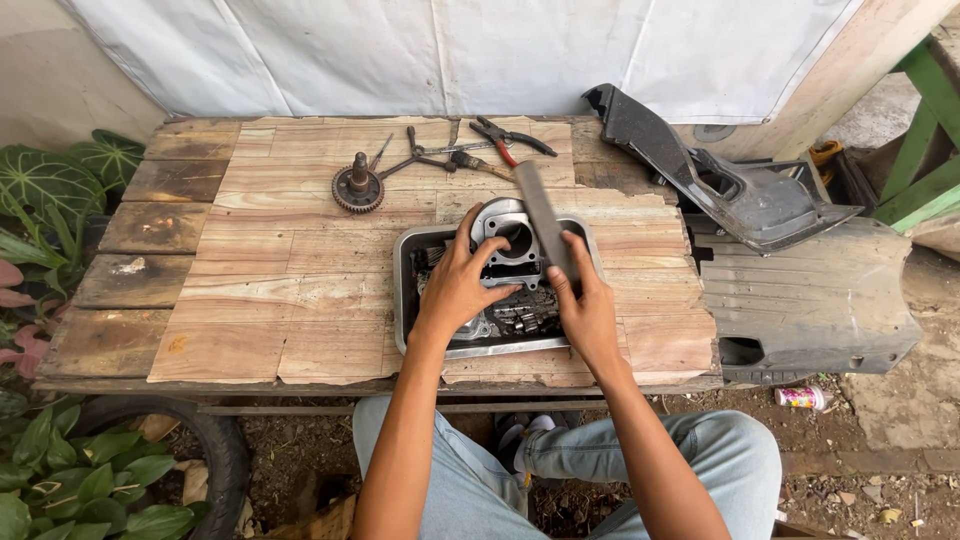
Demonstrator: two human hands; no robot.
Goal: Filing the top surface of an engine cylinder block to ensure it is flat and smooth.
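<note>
Outdoor work corner with a wooden desk, in soft daylight

The desk (250,290) is made of rough planks, some pale and some dark and stained. Behind it hangs a white sheet (400,50) against a light wall. The ground (850,470) is bare soil with small litter. Green leafy plants (50,190) grow on the left, and a green wooden frame (925,150) stands on the right.

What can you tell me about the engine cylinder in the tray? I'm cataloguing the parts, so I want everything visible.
The cylinder is a grey cast-metal block with one large round bore facing up and smaller holes at its corners. It looks dull and somewhat grimy. It sits tilted in the far half of the steel tray, above a heap of small dark parts. The left hand grips its near left edge. The right hand holds a flat grey file laid across its right side.
</note>
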